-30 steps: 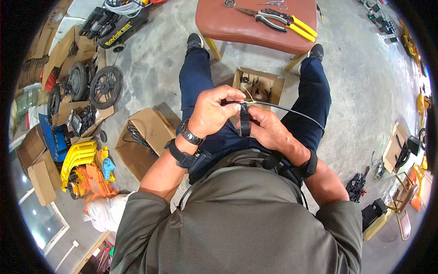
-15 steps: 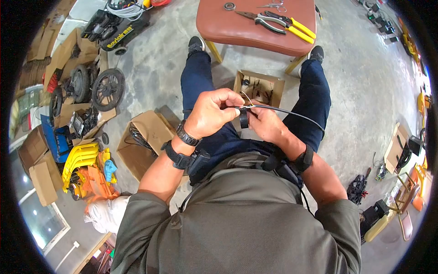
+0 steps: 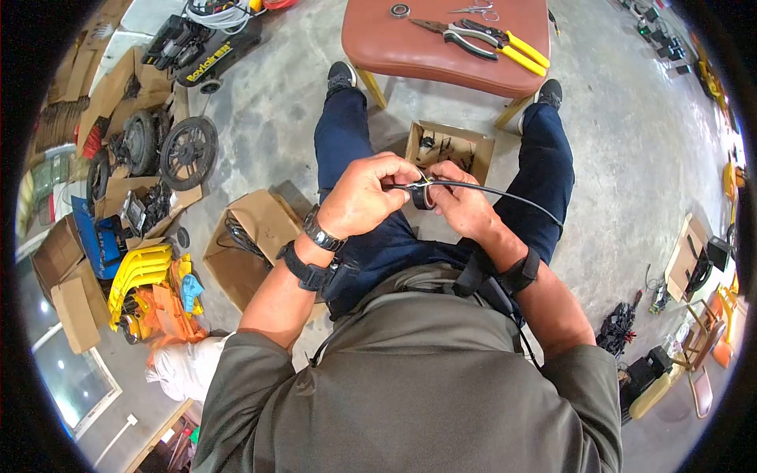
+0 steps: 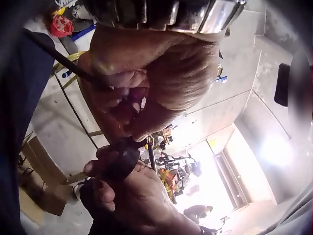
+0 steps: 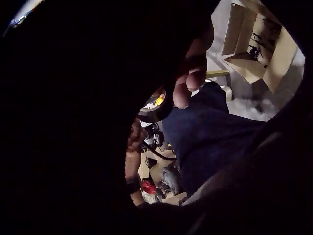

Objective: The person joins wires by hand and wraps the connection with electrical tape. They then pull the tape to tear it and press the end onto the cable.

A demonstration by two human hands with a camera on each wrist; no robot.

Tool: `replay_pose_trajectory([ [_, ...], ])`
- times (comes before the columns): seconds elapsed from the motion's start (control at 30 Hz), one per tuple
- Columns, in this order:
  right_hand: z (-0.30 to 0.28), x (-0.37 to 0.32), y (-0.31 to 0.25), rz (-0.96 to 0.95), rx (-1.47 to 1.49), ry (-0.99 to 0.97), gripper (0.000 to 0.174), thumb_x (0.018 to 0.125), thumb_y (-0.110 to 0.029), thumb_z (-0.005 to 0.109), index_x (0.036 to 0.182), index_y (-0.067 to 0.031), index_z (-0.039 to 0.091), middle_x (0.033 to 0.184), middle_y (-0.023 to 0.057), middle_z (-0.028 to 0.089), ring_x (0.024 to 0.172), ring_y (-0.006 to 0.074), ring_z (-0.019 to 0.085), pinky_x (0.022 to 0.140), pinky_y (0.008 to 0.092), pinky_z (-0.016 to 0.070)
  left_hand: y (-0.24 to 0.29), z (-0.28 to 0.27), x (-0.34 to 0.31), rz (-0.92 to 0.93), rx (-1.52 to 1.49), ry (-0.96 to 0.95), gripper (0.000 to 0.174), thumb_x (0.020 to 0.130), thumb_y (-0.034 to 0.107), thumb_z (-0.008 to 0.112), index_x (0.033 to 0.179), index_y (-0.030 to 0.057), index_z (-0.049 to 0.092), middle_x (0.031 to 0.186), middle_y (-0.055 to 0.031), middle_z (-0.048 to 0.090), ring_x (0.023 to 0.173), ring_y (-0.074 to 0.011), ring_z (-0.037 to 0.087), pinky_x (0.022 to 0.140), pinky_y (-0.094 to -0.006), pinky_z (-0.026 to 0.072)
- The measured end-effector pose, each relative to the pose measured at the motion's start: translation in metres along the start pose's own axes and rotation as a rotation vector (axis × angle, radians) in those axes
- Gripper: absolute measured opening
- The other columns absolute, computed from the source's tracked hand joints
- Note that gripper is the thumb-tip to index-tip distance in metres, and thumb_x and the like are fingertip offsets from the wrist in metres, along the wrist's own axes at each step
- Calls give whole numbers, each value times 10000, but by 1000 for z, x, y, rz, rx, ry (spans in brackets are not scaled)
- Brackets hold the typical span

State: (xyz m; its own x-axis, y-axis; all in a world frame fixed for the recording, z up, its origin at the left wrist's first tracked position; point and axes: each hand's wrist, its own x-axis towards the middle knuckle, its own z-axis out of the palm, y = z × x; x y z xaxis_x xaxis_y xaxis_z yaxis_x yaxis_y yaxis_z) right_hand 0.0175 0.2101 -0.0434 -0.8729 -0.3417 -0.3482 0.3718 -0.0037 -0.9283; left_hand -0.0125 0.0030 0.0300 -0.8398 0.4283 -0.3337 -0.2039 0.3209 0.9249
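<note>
Over the lap, my left hand (image 3: 367, 193) pinches a thin black cable (image 3: 505, 193) between thumb and fingers. Bare wire and a yellowish strand (image 3: 424, 180) show at a joint just beyond those fingertips. My right hand (image 3: 465, 206) holds a roll of black tape (image 3: 423, 199) right below the joint, its index finger reaching over the cable. In the left wrist view the tape roll (image 4: 122, 156) sits at the right hand's fingers, close under the left hand (image 4: 176, 73). Mostly dark, the right wrist view shows the roll's rim (image 5: 157, 113) near the fingertips. The cable trails right across the thigh.
A brown padded stool (image 3: 441, 59) ahead carries pliers (image 3: 457, 38), a yellow-handled tool (image 3: 524, 54), small scissors (image 3: 477, 11) and a metal ring (image 3: 400, 11). An open cardboard box (image 3: 414, 150) with small parts stands between the feet; another box (image 3: 236, 268) is at left.
The right hand has shifted up, its finger now over the cable. The tape roll has turned from edge-on to show its ring, and the loose strand that pointed up now lies lower.
</note>
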Motion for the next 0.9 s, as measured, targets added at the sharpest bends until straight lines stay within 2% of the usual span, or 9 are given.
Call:
replay_pose_trajectory([
  [0.13,1,1,0,-84,12,47,145,965,-57,578,1099,-10,606,840,31,629,697,97,561,634,276,492,7,-2,1,-10,91,-9,272,789,-97,684,1041,3,687,912,20,569,837,-75,580,761,-239,509],
  [0.33,-1,2,-5,138,119,86,227,964,-92,630,1181,-27,642,876,23,659,634,76,560,564,253,481,-3,1,-1,16,-8,45,207,811,-75,698,998,11,678,930,12,585,849,-81,588,766,-243,505],
  [0.53,-1,11,5,187,213,113,222,985,-142,629,1188,-62,666,858,4,669,619,70,561,553,231,477,-11,-1,-6,-13,-63,84,128,872,-30,689,998,-13,672,994,-29,668,880,-96,631,769,-242,520],
  [0.63,0,16,4,163,229,107,225,999,-177,623,1184,-56,663,854,1,663,632,71,563,564,226,478,-13,1,-7,-101,-202,82,88,913,-8,651,999,-19,668,949,-39,686,785,-101,633,732,-256,534],
  [0.73,5,21,7,146,254,109,223,1008,-184,626,1181,-46,656,864,-12,646,669,57,554,572,211,459,-9,3,-6,-105,-266,113,89,946,19,630,1028,-11,650,899,-50,690,705,-105,630,665,-260,543],
  [0.9,7,27,9,46,342,81,228,1004,-198,638,1172,-46,658,873,-11,650,704,63,556,609,226,465,-13,4,-1,-203,-346,149,163,958,31,634,1108,-7,583,899,-66,675,689,-111,633,561,-249,545],
])
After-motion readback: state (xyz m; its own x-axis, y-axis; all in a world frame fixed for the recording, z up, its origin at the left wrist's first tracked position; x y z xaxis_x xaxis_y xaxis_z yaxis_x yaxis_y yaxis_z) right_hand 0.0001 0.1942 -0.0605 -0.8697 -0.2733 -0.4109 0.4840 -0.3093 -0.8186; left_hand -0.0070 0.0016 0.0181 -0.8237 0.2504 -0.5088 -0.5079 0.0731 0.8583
